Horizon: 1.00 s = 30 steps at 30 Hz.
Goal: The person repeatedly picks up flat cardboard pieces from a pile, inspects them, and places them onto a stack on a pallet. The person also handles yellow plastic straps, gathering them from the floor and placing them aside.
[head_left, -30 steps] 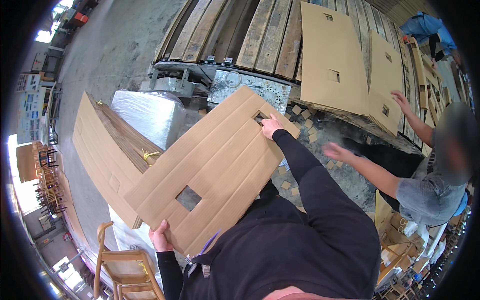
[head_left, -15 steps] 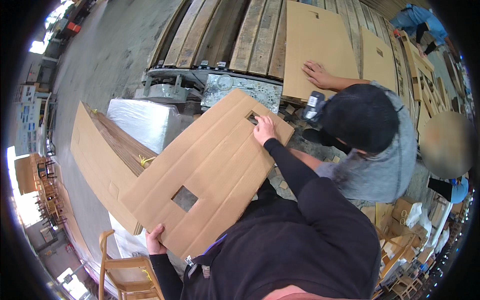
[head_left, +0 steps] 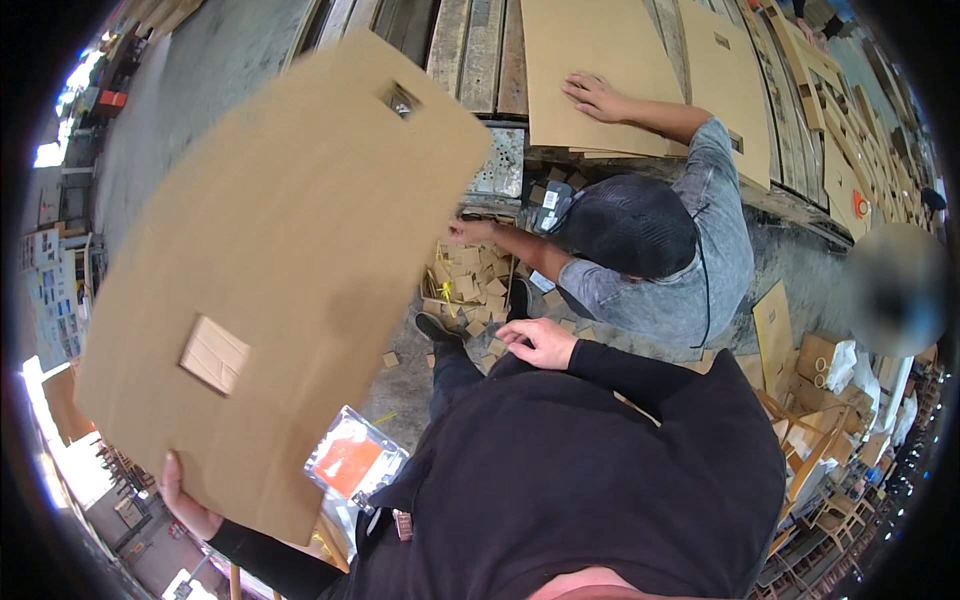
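A large flat brown cardboard sheet (head_left: pixel 290 230) slants across the left of the view, raised close to me. It has a square cut-out near each end; through the lower one more cardboard shows. My left hand (head_left: pixel 188 500) is closed on its lower left edge. Clear of the sheet, my right hand (head_left: pixel 540 343) rests over my lap, holding nothing, its fingers loosely apart. A shiny pouch with an orange panel (head_left: pixel 350 455) hangs at my front beside the sheet's lower edge.
Opposite, a co-worker in a black cap (head_left: pixel 630 225) lays one hand on a flat cardboard sheet (head_left: pixel 600 50) on the slatted bench (head_left: pixel 470 60). Below lies a pile of cardboard scraps (head_left: pixel 480 275). Wooden chairs (head_left: pixel 835 520) stand at lower right.
My right hand has let go of the cardboard sheet and drawn back to my lap. The sheet has swung up and left in my left hand. The co-worker's other hand now shows.
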Available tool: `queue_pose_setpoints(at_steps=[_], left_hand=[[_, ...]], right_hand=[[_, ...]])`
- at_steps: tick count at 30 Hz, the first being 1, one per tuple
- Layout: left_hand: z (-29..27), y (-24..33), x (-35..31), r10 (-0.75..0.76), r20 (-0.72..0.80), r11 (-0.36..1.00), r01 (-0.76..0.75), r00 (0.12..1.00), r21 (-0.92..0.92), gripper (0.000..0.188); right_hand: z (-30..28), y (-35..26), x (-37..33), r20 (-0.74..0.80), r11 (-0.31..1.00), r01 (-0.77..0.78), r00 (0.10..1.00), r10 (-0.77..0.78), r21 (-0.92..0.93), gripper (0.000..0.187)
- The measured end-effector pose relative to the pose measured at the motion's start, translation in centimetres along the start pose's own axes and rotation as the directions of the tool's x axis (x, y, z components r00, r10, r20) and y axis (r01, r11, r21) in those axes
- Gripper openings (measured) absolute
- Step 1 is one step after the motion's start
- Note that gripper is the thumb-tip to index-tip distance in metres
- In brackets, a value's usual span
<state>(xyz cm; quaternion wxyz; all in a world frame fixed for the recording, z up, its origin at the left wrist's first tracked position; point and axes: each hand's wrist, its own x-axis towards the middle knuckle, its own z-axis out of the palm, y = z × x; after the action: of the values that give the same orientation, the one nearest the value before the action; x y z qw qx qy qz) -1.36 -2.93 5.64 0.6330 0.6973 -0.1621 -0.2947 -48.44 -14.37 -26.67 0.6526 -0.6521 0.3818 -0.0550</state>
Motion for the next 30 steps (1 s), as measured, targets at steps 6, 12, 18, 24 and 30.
queue_pose_setpoints(at_steps=[6, 12, 18, 24, 30], left_hand=[[-2.5, 3.7, 6.1, 0.25, -0.141, 0.968, -0.246, 0.958, 0.043, 0.037], [5.2, -0.8, 12.7, -0.104, 0.287, 0.907, 0.209, 0.952, -0.365, 0.041], [19.0, -7.8, 15.9, -0.084, 0.252, 0.875, 0.192, 0.964, -0.445, 0.035], [33.9, -14.9, 17.5, -0.16, 0.358, 0.744, 0.35, 0.92, -0.569, 0.03], [45.4, -24.0, 14.8, -0.425, 0.658, 0.691, 0.693, 0.622, -0.208, 0.055]], right_hand=[[1.0, 4.1, -1.4, 0.011, 0.939, -0.176, 0.982, 0.187, -0.294, 0.041], [3.1, 6.8, -1.8, -0.127, 0.927, -0.335, 0.94, 0.316, -0.171, 0.041], [5.8, 8.9, -2.9, -0.199, 0.903, -0.427, 0.89, 0.41, -0.051, 0.04], [6.6, 9.7, -4.1, -0.236, 0.929, -0.37, 0.902, 0.361, 0.006, 0.042], [4.7, 10.8, -5.1, -0.321, 0.883, -0.469, 0.84, 0.438, -0.02, 0.041]])
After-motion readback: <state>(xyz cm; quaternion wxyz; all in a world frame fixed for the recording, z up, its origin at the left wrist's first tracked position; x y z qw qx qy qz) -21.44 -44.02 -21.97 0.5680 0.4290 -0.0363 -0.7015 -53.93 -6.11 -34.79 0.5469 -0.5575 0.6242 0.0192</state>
